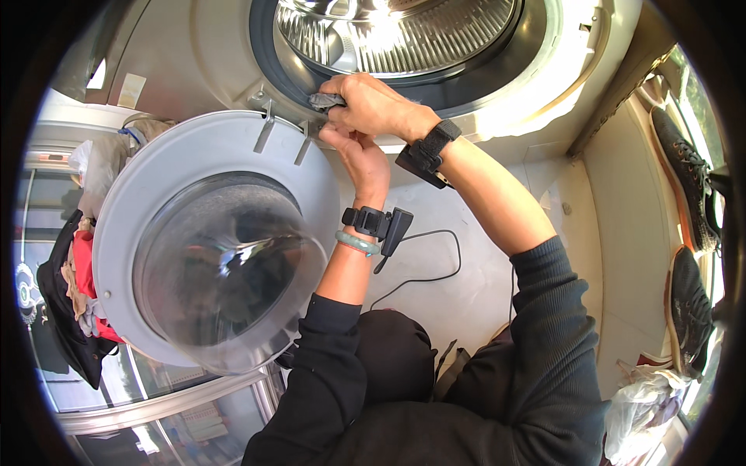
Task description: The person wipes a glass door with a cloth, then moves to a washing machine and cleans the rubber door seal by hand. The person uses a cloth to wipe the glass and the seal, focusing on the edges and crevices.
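Pale floor (497,213): thin black cable (459,252) loops across it. Pale ledge (633,233) at right: black shoes (690,311) sit in a row.

I see both my arms (497,194) extended forward, right grip (371,107) pinched closed just beyond my slightly curled left grip (365,161).

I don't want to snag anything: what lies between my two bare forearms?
In the head view, a thin dark cable loops against the pale floor between the left forearm and the right forearm; black devices strapped at both wrists jut in.
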